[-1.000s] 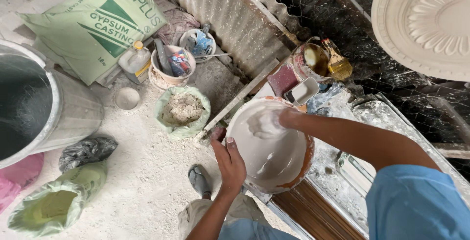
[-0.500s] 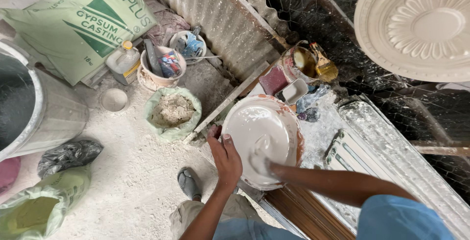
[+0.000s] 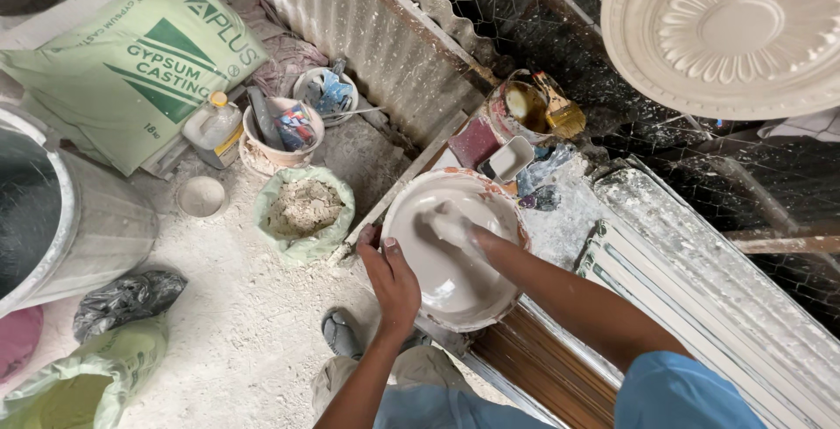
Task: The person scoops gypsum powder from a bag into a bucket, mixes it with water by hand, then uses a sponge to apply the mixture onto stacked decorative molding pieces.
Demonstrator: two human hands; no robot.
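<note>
A round bowl (image 3: 490, 194) of pale wet plaster sits on the bench edge in the middle of the view. My left hand (image 3: 391, 278) grips its near-left rim. My right hand (image 3: 451, 223) is down inside the bowl, coated in the white mix, fingers spread in the plaster. My right forearm runs back toward my blue sleeve (image 3: 682, 394) at the lower right.
A green open bag of powder (image 3: 304, 212) stands left of the bowl, by a bucket of tools (image 3: 278, 131), a plastic jug (image 3: 213, 124) and a green gypsum sack (image 3: 131, 66). A metal drum (image 3: 79, 219) is far left. A plaster ceiling rose (image 3: 731, 31) hangs top right; moulded cornice (image 3: 700, 289) lies right.
My right hand has swept around inside the bowl, from the upper rim to the lower part and now to the upper left. My left hand has stayed on the rim.
</note>
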